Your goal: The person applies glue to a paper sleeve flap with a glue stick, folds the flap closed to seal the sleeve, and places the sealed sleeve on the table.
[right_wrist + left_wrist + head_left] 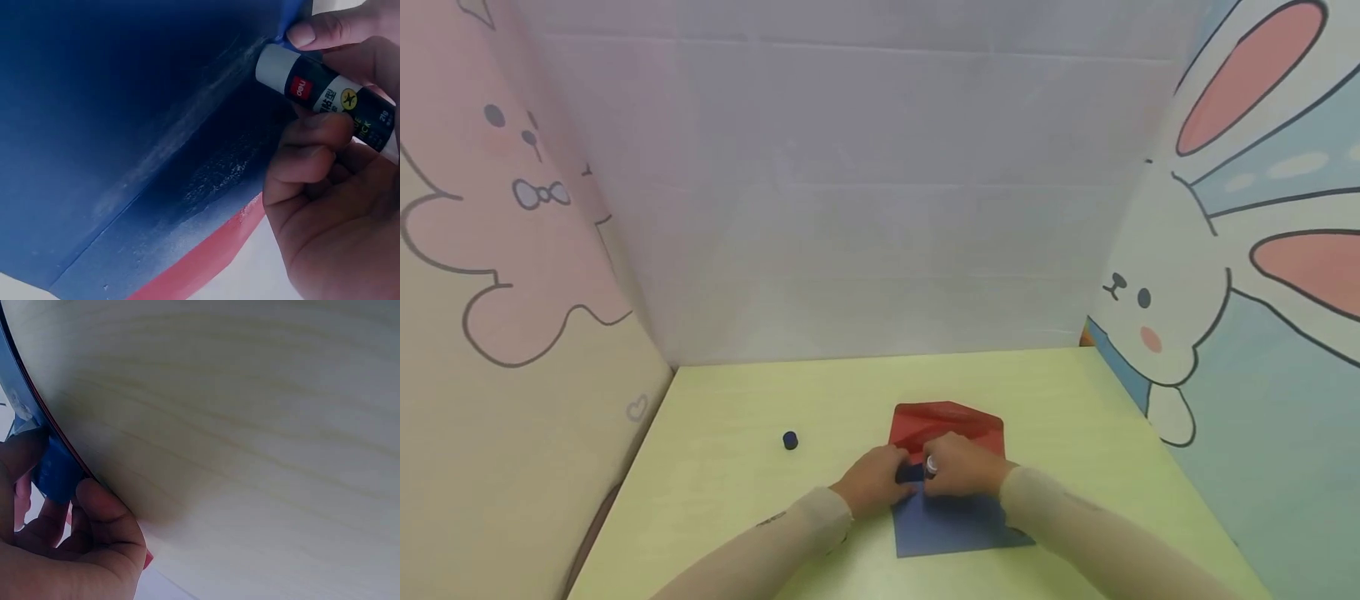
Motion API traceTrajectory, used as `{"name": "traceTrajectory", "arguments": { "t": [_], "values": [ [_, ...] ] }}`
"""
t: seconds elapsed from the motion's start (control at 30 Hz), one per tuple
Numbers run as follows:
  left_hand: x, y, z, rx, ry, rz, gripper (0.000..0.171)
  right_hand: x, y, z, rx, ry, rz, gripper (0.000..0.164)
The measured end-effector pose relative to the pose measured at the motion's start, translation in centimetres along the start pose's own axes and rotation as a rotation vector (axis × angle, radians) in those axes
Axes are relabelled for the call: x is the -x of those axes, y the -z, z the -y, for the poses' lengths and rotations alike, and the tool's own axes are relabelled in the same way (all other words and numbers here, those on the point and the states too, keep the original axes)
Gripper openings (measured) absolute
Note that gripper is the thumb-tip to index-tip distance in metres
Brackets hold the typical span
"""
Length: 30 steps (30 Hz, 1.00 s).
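As left hand pinches folded blue paper, presumably steadying it | right hand grips dark cylindrical glue stick

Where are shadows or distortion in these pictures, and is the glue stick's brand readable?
Head view: a soft shadow on the blue paper below the right hand. Left wrist view: a faint shadow on the table beside the left hand; the blue paper's edge bows, probably lens distortion. Right wrist view: blue paper shaded unevenly; "deli" on the glue stick readable.
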<state>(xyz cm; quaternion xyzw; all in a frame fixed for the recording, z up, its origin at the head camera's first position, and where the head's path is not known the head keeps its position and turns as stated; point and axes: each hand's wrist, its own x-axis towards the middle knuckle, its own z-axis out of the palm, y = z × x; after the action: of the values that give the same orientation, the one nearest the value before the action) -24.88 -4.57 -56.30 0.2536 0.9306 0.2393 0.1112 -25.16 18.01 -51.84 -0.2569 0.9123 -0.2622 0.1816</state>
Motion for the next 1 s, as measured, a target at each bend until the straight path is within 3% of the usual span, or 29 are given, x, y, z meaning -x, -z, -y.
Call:
{"name": "traceTrajectory", "arguments": {
  "t": [0.23, 0.43, 0.63, 1.0],
  "values": [
    [0.1, -0.8, 0.0, 0.029, 0.027, 0.03, 0.023, 1.0, -0.7, 0.2, 0.001, -0.033, 0.01, 0.02],
    [0.0, -0.4, 0.1, 0.032, 0.018, 0.014, 0.022, 1.1, 0.0, -0.2, 0.02, -0.045, 0.002, 0.021],
    [-0.4, 0.1, 0.2, 0.023, 0.028, 0.02, 0.023, 1.1, 0.8, -0.5, 0.03, -0.124, 0.021, 0.018],
    [-0.2, -0.1, 0.4, 0.034, 0.037, 0.023, 0.023, 1.6, 0.9, -1.7, 0.064, -0.186, 0.017, 0.019]
  ]
}}
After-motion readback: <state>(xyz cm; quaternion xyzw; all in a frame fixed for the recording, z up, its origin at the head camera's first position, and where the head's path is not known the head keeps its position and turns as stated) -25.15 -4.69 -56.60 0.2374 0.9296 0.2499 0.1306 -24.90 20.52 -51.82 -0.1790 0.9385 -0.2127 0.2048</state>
